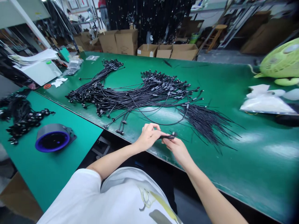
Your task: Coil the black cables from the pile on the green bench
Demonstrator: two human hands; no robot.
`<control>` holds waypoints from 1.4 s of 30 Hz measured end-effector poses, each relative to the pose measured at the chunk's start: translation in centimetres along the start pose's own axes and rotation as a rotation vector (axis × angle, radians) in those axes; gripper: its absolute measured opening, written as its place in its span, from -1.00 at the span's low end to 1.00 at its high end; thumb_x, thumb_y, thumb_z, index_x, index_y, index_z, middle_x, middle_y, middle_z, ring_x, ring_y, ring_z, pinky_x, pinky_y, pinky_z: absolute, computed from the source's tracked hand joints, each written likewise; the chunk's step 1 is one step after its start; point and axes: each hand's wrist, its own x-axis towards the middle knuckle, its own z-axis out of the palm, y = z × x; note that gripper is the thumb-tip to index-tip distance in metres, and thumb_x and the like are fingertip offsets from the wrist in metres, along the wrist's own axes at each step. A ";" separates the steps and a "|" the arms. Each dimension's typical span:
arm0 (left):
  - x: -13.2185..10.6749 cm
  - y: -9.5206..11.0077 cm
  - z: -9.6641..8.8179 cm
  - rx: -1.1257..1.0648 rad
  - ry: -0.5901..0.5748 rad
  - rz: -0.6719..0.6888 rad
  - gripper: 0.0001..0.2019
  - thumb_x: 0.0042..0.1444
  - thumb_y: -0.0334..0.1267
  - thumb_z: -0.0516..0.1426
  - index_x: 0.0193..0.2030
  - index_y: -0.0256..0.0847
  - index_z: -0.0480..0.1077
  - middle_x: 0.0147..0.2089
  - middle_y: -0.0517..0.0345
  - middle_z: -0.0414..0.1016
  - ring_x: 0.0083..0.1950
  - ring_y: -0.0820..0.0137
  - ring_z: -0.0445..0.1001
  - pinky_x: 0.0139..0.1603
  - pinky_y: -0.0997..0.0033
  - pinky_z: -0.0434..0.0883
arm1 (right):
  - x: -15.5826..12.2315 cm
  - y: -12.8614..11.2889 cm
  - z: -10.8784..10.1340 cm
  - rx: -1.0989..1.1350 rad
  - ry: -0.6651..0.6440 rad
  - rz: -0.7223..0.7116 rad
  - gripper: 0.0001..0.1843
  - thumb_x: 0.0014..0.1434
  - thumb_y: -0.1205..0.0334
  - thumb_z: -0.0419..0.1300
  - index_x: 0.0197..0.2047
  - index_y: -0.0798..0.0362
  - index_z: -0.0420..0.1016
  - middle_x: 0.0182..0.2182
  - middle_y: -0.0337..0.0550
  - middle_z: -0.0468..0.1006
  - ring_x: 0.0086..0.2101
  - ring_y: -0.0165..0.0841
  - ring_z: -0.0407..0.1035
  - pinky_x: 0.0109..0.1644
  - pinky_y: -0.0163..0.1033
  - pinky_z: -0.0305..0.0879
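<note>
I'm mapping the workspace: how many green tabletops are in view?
2: a smaller tabletop at left; a larger tabletop in front, bearing the main cable pile. Others may be hidden.

A single camera, worn on the person's head, looks forward and steeply down over the chest, so the white T-shirt [116, 199] fills the bottom edge, nearest the lens. The left hand [149, 137] and right hand [176, 149] sit close, near mid-frame. The wide view spans the green desk [257, 161], takes in a side desk [78, 137] at lower left, and reaches cardboard boxes [126, 42] well beyond the far edge.
</note>
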 end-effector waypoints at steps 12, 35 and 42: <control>-1.4 -0.1 -1.2 -0.429 -0.188 -0.348 -0.26 0.17 0.34 -0.16 -0.46 -0.28 0.55 -0.49 0.07 0.33 -0.41 0.38 0.30 -0.31 0.40 0.30 | -3.1 -2.4 2.0 -0.739 0.067 -0.585 -0.69 0.30 0.37 -0.07 -0.43 0.05 0.38 -0.54 -0.22 0.41 -0.50 -0.41 0.22 -0.36 -0.30 0.01; -1.2 -2.1 5.8 0.133 -0.297 0.042 -0.48 0.28 -0.13 0.03 0.35 -0.14 0.15 0.46 -0.07 0.01 0.46 0.19 0.01 0.43 0.10 0.02 | -4.8 0.4 0.5 0.103 0.240 0.029 -0.70 0.31 0.10 -0.08 -0.07 0.06 0.36 -0.10 -0.01 0.47 -0.05 -0.24 0.36 0.07 -0.11 0.25; -2.7 5.8 2.3 -0.214 -0.355 0.055 -0.56 0.20 -0.10 0.13 0.23 0.01 0.34 0.26 0.03 0.37 0.30 0.08 0.31 0.33 -0.04 0.25 | -10.9 6.9 -10.9 -0.479 0.460 0.445 -0.68 0.35 0.10 -0.10 -0.24 0.03 0.41 -0.40 -0.17 0.49 -0.36 -0.33 0.37 -0.25 -0.28 0.21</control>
